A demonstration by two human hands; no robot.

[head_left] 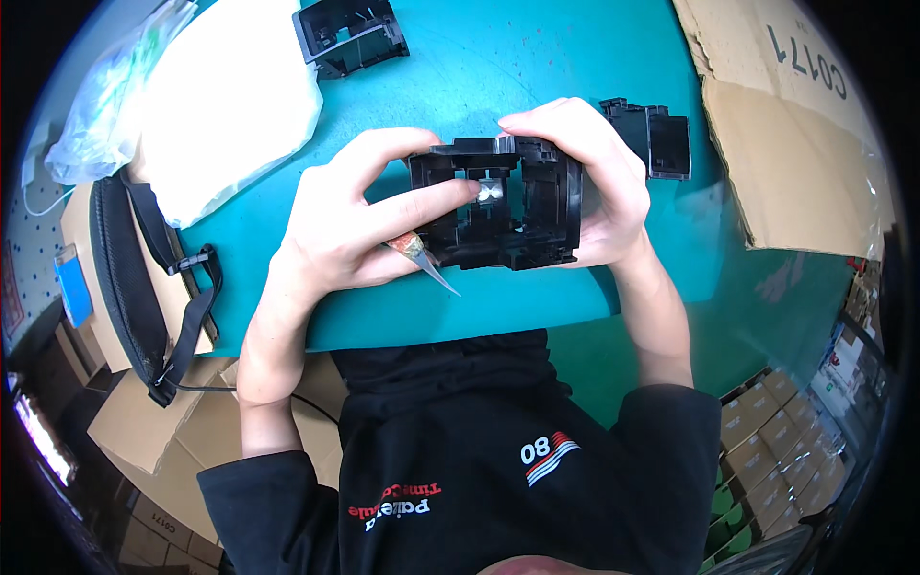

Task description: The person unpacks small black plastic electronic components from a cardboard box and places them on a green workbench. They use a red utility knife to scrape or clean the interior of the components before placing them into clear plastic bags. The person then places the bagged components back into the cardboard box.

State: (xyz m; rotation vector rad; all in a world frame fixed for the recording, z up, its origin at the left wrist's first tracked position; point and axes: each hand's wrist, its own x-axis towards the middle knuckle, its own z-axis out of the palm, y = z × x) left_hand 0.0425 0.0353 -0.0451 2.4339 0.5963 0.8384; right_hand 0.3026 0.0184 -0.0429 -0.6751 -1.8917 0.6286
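Both hands hold a black plastic housing (548, 206) with open compartments over the green table mat (460, 91). My left hand (335, 216) grips its left side, with one finger reaching inside to a small whitish, shiny piece (490, 190). From under the left hand's fingers sticks out a pointed metal tool (436, 273) with a reddish patterned grip; its exact kind is unclear. My right hand (609, 182) wraps round the housing's right side, thumb side at the upper edge and other fingers mostly hidden beneath.
Another black plastic housing (353, 40) lies at the far left, and a black plastic part (661, 139) lies right of my right hand. White plastic bags (225, 105) cover the left. A cardboard sheet (767, 144) borders the right, and a black padded strap (125, 278) rests at the left edge.
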